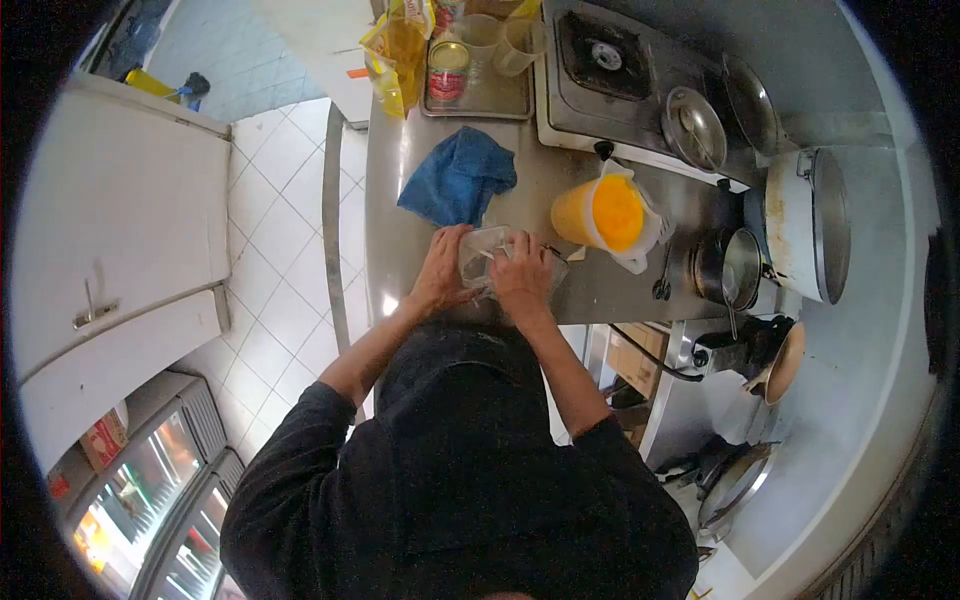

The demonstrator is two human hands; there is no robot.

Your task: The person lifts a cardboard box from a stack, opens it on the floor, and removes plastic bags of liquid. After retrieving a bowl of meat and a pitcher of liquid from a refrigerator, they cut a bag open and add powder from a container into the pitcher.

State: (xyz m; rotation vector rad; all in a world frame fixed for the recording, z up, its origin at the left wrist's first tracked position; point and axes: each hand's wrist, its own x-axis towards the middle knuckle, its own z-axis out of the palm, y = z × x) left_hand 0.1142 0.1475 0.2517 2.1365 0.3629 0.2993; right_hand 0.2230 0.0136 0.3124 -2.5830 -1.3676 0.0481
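Both my hands rest on a clear plastic cup that lies on the steel counter in front of me. My left hand grips its left side. My right hand presses on its right side and top, fingers curled over it. What is inside the cup is hidden by my fingers. A jug of orange liquid stands just right of my right hand. A blue cloth lies crumpled just beyond my left hand.
A tray at the counter's far end holds a can, plastic cups and a yellow bag. A gas stove, pot lids, a large pot and pans sit to the right. Tiled floor and coolers lie left.
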